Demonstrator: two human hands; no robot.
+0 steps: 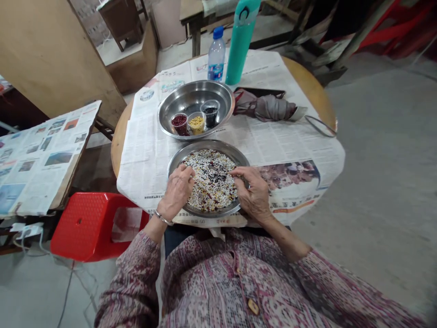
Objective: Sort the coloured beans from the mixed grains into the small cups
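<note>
A round metal plate (174, 162) in front of me holds a spread of mixed grains (211, 182): mostly white, with dark red, yellow and black ones among them. Over the plate's left side is my left hand (178, 187), its fingers curled together at the grains. My right hand (253, 192) reaches in from the right rim, thumb and index finger brought together in a pinch. Whatever either hand's fingertips hold is too small or hidden to make out. Behind the plate, a metal basin (180, 98) contains clear cups of red beans (179, 122), yellow kernels (196, 124) and black beans (210, 116).
Newspaper (143, 150) covers the round table (309, 89). Beyond the basin stand a plastic water bottle (216, 57) and a teal bottle (241, 45). A folded umbrella (269, 107) lies right of the basin. A red stool (82, 228) is on the floor at left.
</note>
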